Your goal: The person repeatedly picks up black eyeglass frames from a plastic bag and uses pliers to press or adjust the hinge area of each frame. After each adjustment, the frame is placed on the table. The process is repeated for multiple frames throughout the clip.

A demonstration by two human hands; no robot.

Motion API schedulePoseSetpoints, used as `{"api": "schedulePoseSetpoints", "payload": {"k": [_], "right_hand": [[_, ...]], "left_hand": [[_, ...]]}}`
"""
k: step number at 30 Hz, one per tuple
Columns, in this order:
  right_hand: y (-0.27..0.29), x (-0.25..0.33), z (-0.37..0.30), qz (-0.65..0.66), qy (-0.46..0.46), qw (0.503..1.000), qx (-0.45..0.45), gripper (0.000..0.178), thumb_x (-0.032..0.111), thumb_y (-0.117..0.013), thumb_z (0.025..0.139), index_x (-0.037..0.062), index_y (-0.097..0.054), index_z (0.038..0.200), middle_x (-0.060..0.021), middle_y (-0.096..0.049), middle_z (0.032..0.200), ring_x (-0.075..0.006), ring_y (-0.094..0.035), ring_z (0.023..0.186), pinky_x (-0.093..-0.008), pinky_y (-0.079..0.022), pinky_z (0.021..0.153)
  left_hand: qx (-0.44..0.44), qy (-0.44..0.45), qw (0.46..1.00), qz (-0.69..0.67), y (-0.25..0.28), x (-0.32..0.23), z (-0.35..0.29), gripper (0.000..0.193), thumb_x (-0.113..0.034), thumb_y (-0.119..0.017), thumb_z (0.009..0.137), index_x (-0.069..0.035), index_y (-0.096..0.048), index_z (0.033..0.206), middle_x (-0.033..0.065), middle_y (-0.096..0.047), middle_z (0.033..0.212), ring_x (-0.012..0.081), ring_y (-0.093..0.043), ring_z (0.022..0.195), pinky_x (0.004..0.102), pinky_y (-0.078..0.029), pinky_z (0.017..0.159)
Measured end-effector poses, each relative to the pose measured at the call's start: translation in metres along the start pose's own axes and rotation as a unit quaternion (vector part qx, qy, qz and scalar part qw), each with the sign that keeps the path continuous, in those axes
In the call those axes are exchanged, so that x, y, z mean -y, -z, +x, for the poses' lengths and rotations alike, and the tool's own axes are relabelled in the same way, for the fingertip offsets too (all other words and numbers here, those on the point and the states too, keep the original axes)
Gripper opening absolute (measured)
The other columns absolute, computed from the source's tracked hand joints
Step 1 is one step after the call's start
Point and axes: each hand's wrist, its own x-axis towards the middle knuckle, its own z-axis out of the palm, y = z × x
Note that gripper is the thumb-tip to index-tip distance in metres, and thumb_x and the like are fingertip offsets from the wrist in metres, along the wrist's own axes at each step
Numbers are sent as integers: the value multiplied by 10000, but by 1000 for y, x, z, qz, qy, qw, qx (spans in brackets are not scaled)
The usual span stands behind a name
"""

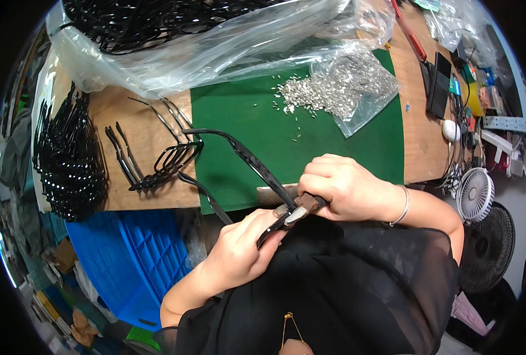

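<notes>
Just off the table's front edge, my left hand [239,248] is closed around the front of a black eyeglass frame [248,158]. Its two long temple arms point away over the green mat [233,106]. Close beside it, my right hand [348,189] is closed on a small brown piece [306,204], which meets the frame near a pale, metallic-looking part. Fingers hide most of this piece, so its kind is unclear. On the mat farther off lies a heap of tiny silvery parts [301,94], partly spilling from a clear plastic bag [357,121].
Several black eyeglass frames [174,157] lie on the wooden table left of the mat, beside a big stacked bundle [67,160]. A large clear bag [150,68] of black frames spans the back. A phone [438,86] and fan [475,194] are right; a blue crate [126,260] stands below left.
</notes>
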Motion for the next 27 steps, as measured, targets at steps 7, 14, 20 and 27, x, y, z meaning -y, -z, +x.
{"api": "schedulePoseSetpoints", "payload": {"k": [7, 14, 20, 27], "right_hand": [[2, -6, 2, 55, -96, 994, 4, 212, 101, -675, 681, 56, -513, 812, -90, -499, 754, -275, -499, 713, -349, -416, 642], [-6, -11, 6, 67, -105, 992, 10, 209, 130, -668, 705, 55, -520, 832, -96, -502, 744, -271, -506, 710, -352, -415, 651], [-3, -16, 17, 127, -129, 983, -7, 226, 177, -651, 752, 20, -528, 860, -123, -534, 754, -279, -532, 693, -349, -430, 629], [-14, -22, 9, 144, -163, 976, -25, 223, 185, -640, 763, 21, -545, 881, -134, -558, 776, -288, -562, 721, -345, -449, 643]], "left_hand": [[-96, 114, 985, -89, 24, 18, -7, 322, 37, -522, 821, 68, -436, 1130, 124, -608, 928, 107, -572, 676, 229, -488, 613], [-95, 22, 959, 266, 87, 55, 8, 353, -80, -572, 803, 19, -480, 1130, 148, -562, 978, 233, -542, 855, 344, -445, 760], [-144, -1, 827, 544, 95, 90, 25, 561, -174, -701, 674, -72, -454, 1167, 107, -468, 1083, 277, -452, 988, 389, -342, 860], [-304, -314, 812, 386, 154, 27, 122, 377, -152, -666, 726, -11, -506, 1036, 136, -517, 974, 282, -511, 865, 373, -417, 765]]}}
